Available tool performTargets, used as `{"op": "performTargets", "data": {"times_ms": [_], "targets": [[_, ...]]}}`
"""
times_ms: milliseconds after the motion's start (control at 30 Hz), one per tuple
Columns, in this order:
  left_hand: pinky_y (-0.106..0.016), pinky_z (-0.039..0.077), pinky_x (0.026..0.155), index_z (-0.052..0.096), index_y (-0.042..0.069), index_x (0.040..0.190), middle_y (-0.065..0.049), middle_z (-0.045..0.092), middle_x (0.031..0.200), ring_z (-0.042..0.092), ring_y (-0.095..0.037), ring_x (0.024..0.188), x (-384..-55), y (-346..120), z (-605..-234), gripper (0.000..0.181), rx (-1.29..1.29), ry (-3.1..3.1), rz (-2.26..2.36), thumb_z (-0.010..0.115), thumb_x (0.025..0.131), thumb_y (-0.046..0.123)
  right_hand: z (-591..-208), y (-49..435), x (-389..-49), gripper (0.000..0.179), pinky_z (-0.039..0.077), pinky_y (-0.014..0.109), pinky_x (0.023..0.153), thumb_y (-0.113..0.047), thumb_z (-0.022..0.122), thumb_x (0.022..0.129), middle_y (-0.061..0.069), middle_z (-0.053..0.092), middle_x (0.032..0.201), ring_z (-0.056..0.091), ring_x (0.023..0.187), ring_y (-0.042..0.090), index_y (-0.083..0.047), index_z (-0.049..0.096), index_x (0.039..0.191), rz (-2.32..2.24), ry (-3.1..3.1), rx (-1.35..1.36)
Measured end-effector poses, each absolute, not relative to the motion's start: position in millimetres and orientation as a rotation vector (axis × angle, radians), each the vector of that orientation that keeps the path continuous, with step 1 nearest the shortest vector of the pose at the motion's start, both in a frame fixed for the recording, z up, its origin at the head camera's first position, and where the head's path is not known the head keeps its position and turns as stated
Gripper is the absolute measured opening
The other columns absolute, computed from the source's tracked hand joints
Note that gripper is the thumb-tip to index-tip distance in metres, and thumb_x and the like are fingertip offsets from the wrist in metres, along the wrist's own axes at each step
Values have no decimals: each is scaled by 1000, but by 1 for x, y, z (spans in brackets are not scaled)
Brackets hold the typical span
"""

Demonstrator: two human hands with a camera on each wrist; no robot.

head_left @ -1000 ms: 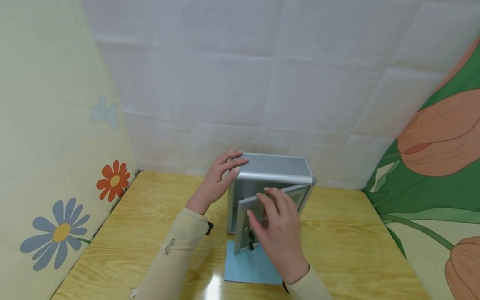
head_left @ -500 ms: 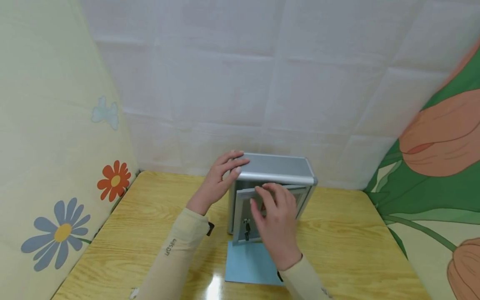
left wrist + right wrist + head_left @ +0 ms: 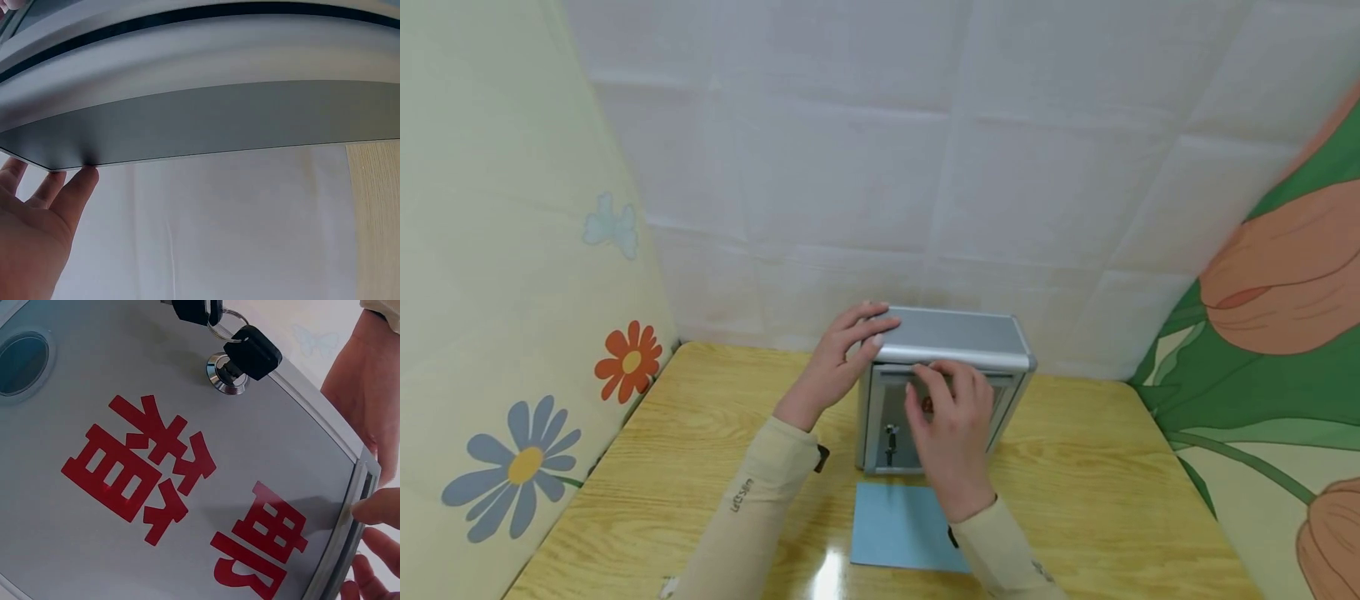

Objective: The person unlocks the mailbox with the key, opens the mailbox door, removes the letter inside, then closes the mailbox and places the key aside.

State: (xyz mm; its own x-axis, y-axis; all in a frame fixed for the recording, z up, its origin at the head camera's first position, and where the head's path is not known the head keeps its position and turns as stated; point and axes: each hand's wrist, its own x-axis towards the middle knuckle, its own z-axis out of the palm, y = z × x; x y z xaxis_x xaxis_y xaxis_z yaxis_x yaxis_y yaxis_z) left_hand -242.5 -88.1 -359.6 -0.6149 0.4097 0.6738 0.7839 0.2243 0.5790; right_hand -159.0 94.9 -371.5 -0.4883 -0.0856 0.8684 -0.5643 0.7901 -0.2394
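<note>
A grey metal mailbox (image 3: 955, 335) stands upright on the table. Its front door (image 3: 100, 550) carries red characters and sits flush or nearly flush in the frame. A key (image 3: 255, 353) on a ring sticks in the door's lock. My left hand (image 3: 831, 371) rests with extended fingers over the box's top left corner; its fingertips (image 3: 87, 178) touch the edge in the left wrist view. My right hand (image 3: 955, 433), fingers bent, touches the door's upper edge; one fingertip (image 3: 362, 511) meets the frame in the right wrist view. Nothing shows in its grasp.
A light blue sheet (image 3: 898, 529) lies on the wooden table (image 3: 1097, 500) in front of the box. A white cloth (image 3: 850, 167) hangs behind. Flower-printed cloths (image 3: 512, 292) stand at both sides. A small pale object (image 3: 668, 586) lies near the left sleeve.
The door, ajar a second ago, has swung inward to the box front as my right hand moved forward with it. The keys moved with the door. My left hand stayed put.
</note>
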Motion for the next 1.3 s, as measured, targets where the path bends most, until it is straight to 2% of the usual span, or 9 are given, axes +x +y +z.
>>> {"op": "performTargets", "data": {"times_ms": [233,400,533,667,800,967,1067,1200,1300], "targets": [[-46,25,110,60,14,132,-11,42,144,25,-21,139,-242,-87,-360,41,-1091,-2130,-1363,44,103,37,-371,95,-163,20,35,48,89,-10,74,81,12,57,104,48,99,34,-5,69,100,636,-2012,454],[-49,25,109,59,14,134,-10,41,145,25,-25,140,-242,-88,-361,37,-1091,-2137,-1377,46,103,29,-373,98,-164,16,37,48,85,-9,73,81,12,57,102,49,95,33,-5,69,97,637,-1980,482],[-50,25,109,58,14,134,-10,40,145,25,-27,140,-242,-89,-361,35,-1091,-2140,-1380,47,103,24,-381,103,-159,11,41,44,76,-13,68,85,8,59,93,54,83,27,-5,68,93,668,-1984,518],[-50,25,109,58,15,134,-10,40,146,25,-28,139,-242,-89,-361,37,-1091,-2142,-1373,46,103,30,-398,106,-149,10,46,38,68,-18,64,90,0,63,86,57,74,16,-9,69,92,752,-2124,524],[-49,25,109,58,16,134,-7,40,146,24,-27,140,-242,-88,-361,40,-1089,-2152,-1369,44,103,36,-420,105,-138,19,50,28,64,-27,59,96,-7,62,84,56,73,6,-11,69,100,904,-2384,446],[-49,24,110,58,15,135,-6,39,147,22,-21,141,-242,-89,-361,40,-1088,-2151,-1367,44,103,36,-436,96,-134,42,45,24,51,-45,43,101,-10,56,71,50,59,5,-11,66,111,1178,-2657,314],[-50,23,110,58,8,133,-13,40,145,22,-23,141,-235,-87,-353,35,-1087,-2146,-1387,48,102,21,-439,93,-137,49,41,26,46,-49,38,101,-7,53,64,47,52,8,-9,66,112,1270,-2719,292],[-51,22,110,58,-2,129,-21,40,143,23,-30,140,-226,-85,-344,33,-1079,-2159,-1410,50,98,0,-441,91,-140,49,39,27,44,-47,38,102,-6,50,59,44,49,9,-9,66,108,1298,-2737,293],[-51,22,110,58,1,131,-19,40,144,22,-28,140,-233,-86,-352,34,-1082,-2153,-1400,50,97,0,-442,89,-142,47,40,27,45,-45,38,102,-5,50,59,44,49,10,-8,66,108,1301,-2735,304]]}}
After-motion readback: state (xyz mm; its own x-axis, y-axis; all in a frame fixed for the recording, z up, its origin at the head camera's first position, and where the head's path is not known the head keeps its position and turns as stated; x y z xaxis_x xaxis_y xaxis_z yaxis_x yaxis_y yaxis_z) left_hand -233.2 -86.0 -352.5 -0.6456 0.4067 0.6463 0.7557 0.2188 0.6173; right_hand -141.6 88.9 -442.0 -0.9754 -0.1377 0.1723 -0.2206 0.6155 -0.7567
